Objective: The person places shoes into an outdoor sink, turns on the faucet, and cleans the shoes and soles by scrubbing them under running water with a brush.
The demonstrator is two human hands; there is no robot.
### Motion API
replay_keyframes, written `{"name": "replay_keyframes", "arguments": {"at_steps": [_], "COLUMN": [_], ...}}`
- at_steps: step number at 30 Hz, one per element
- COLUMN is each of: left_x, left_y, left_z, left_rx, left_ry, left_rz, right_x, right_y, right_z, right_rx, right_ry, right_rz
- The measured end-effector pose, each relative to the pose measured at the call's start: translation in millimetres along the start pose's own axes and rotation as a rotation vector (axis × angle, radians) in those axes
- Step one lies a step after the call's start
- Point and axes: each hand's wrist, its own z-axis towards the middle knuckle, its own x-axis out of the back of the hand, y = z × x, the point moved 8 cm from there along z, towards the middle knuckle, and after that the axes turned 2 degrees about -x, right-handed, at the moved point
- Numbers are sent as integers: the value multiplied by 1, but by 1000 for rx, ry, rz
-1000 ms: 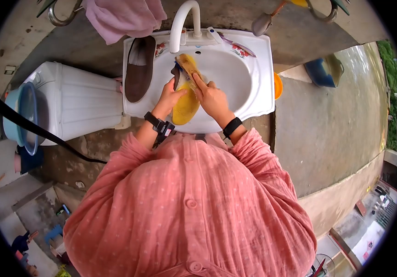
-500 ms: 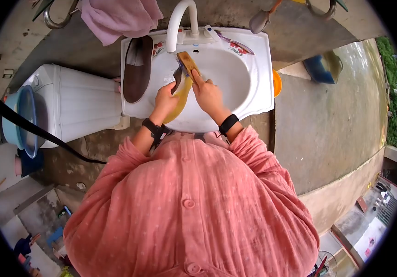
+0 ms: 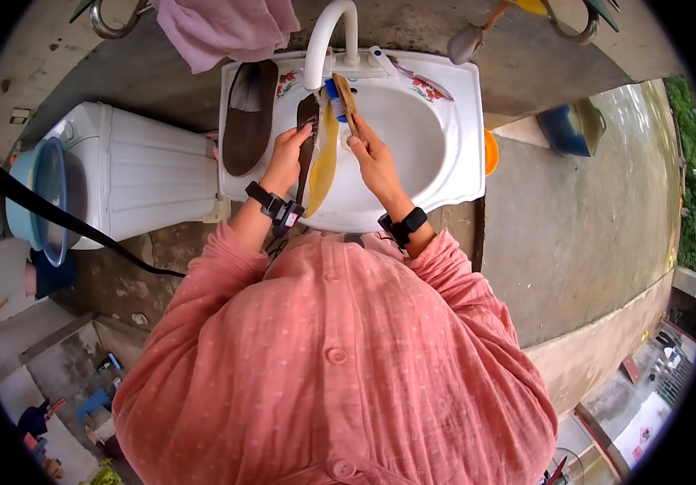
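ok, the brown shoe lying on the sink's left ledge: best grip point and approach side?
Grip the brown shoe at its heel end, coming from the near, left side. It lies flat, sole down, opening up, heel toward the person; the faucet and both busy hands crowd its right.

An outdoor washing corner of a home, by the look of it: a white basin with painted flowers and a white tap stands against a rough concrete wall, beside a small white washing machine. A pink cloth hangs above. The floor is bare wet concrete, open to greenery at the edge
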Motion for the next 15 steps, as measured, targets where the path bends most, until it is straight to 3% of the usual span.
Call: {"name": "replay_keyframes", "arguments": {"at_steps": [1, 4, 6, 10, 15], "left_x": [1, 6, 10, 1, -20], "left_y": [-3, -17, -18, -16, -18], "left_z": [3, 19, 24, 15, 18], "left_rx": [44, 67, 61, 143, 98], "left_ry": [52, 101, 172, 314, 176], "left_rz": [-159, -250, -282, -355, -344], "right_x": [2, 3, 1, -5, -11], "right_y": [-1, -12, -29, -25, -21], "right_z": [-3, -20, -42, -72, -28], "right_rx": [-3, -37, 23, 156, 156], "right_ry": [3, -58, -121, -102, -25], "right_rz": [-2, -190, -491, -730, -791]}}
